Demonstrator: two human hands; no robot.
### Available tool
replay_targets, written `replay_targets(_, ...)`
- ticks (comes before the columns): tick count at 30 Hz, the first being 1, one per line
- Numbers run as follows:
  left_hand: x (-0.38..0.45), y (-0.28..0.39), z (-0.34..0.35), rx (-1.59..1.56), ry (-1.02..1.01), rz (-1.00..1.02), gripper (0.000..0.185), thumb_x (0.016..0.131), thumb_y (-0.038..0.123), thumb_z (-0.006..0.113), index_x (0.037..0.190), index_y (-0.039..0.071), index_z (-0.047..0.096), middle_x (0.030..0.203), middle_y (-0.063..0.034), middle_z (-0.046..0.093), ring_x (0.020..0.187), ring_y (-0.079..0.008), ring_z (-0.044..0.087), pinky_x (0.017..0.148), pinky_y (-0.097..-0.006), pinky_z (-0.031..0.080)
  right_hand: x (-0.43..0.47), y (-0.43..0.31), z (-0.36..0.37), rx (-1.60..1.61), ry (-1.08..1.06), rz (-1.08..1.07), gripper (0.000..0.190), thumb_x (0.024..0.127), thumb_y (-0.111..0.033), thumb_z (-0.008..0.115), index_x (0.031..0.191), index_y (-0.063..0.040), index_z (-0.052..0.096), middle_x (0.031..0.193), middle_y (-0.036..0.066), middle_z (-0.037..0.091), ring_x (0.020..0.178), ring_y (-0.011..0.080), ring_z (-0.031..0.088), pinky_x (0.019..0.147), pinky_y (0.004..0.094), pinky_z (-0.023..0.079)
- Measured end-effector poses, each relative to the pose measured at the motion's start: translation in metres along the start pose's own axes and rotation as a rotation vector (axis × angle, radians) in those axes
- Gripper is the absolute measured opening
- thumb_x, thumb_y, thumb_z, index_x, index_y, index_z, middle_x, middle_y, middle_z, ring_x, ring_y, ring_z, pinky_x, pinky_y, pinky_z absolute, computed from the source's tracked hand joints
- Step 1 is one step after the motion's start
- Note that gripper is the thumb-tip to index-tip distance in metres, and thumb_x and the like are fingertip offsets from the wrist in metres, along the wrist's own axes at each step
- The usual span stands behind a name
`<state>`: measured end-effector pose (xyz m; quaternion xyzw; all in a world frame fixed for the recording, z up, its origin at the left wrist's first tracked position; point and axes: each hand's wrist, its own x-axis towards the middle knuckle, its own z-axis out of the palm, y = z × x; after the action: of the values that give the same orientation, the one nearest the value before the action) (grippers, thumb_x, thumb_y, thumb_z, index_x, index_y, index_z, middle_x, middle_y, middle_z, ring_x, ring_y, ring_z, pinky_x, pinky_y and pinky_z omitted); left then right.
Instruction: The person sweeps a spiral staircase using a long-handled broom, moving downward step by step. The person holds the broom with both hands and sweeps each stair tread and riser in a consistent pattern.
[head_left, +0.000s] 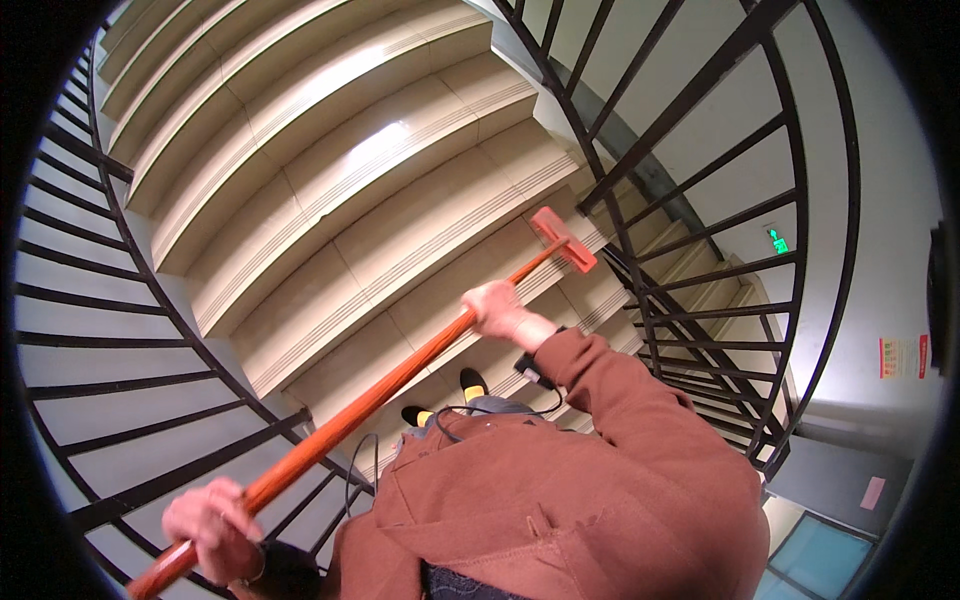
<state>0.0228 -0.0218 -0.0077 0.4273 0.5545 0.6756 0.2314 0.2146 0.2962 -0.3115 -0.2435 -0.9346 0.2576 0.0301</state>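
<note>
A long wooden pole (375, 397) with a red plastic head (562, 240), seemingly a broom or a mop, runs slantwise across the view. Closed around its lower shaft, near the end, is my left hand (214, 529). Farther up, closer to the head, my right hand (496, 309) grips the same shaft. The red head lies over a tiled stair tread at the right side of the flight, near the foot of the railing. Whether it touches the tread I cannot tell.
Tiled stairs (420, 169) with grooved edges spread before me. Black metal railings stand on the left (161, 289) and right (641, 277). My feet in dark shoes (472, 381) stand on a step. A black cable (525, 412) hangs at my waist. A lit green sign (778, 241) is on the right wall.
</note>
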Motion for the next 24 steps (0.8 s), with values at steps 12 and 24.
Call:
replay_targets(12,0.020,-0.063,0.058,0.216,-0.564,-0.154,0.022,0.082,0.021,0.063,0.079,-0.001,0.063,0.076,-0.0117,0.065,0.080,-0.0289,0.066,0.093,-0.0527,0.043,0.010,0.100,0.036,-0.227,-0.095,0.135,0.011,0.069,-0.021,0.069,0.079,-0.017,0.071,0.084,0.008,0.068,0.086,0.0278,0.063,0.075,0.0404,0.051)
replay_targets(24,0.017,-0.028,0.037,0.143,-0.342,-0.120,0.042,0.088,0.037,0.061,0.065,0.002,0.062,0.055,-0.0031,0.057,0.075,-0.0292,0.067,0.075,-0.0438,0.050,0.016,0.034,0.044,-0.138,-0.151,0.031,0.015,0.064,-0.018,0.067,0.079,-0.018,0.070,0.081,0.007,0.067,0.085,0.0263,0.064,0.076,0.0385,0.050)
